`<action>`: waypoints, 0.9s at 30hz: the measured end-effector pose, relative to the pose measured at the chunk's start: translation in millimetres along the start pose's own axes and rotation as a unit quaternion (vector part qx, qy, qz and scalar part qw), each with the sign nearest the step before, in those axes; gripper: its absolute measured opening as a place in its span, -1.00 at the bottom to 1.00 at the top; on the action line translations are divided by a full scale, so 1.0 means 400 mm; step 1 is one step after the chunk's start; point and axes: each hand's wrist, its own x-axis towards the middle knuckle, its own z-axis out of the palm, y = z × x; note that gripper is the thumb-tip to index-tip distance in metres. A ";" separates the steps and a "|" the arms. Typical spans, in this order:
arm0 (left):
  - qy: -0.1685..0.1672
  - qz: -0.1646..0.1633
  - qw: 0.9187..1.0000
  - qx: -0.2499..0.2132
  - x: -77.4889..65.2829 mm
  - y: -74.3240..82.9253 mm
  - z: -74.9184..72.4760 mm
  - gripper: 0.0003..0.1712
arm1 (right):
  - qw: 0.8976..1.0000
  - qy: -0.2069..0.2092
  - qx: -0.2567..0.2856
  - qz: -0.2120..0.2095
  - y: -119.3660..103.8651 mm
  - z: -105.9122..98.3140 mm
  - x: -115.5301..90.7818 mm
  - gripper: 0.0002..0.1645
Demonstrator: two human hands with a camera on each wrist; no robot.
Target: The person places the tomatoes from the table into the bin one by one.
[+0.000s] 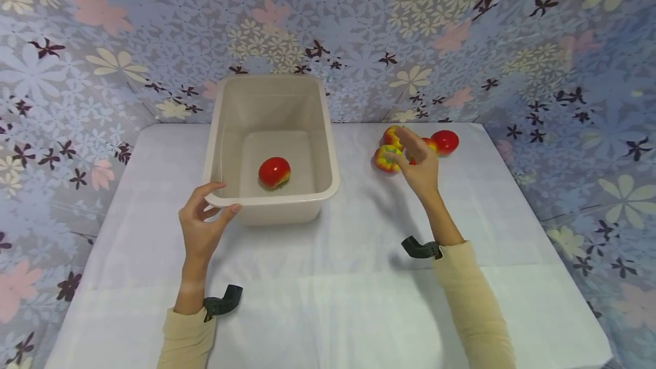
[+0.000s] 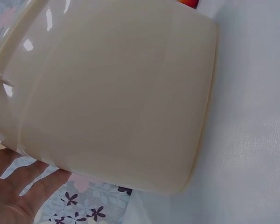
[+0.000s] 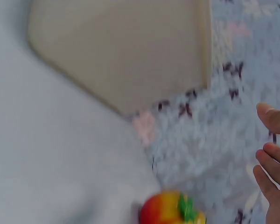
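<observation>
My left hand pinches the near left corner of a beige plastic bin, thumb outside and a finger over the rim. In the left wrist view, fingers spread beside the bin's wall. Inside the bin lies one red tomato with a yellowish-green patch. On the right, my right hand is raised above a group of tomatoes, thumb and fingers apart, holding nothing. Nearest it are a red-and-yellow tomato with a green top and another behind it. The hand partly hides others.
A plain red tomato sits at the group's right, near the back edge of the white-covered table. Flower-patterned cloth rises behind and at both sides. Black wrist mounts stick out from both forearms.
</observation>
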 end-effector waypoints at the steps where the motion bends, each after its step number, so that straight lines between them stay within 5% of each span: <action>1: 0.001 0.001 1.000 -0.002 0.000 -0.001 0.000 -0.46 | 1.000 0.008 -0.016 0.006 0.001 -0.012 -0.003 -0.40; 8: 0.001 0.011 1.000 -0.005 -0.002 -0.002 0.001 -0.48 | 0.991 0.056 -0.107 0.050 0.098 -0.089 -0.028 -0.36; 16: -0.002 0.013 1.000 0.000 -0.003 -0.008 -0.001 -0.47 | 0.962 0.086 -0.232 0.118 0.227 -0.155 -0.072 -0.24; 27: 0.000 0.014 1.000 -0.002 -0.002 -0.004 0.002 -0.47 | 0.955 0.077 -0.238 0.159 0.299 -0.169 -0.105 -0.15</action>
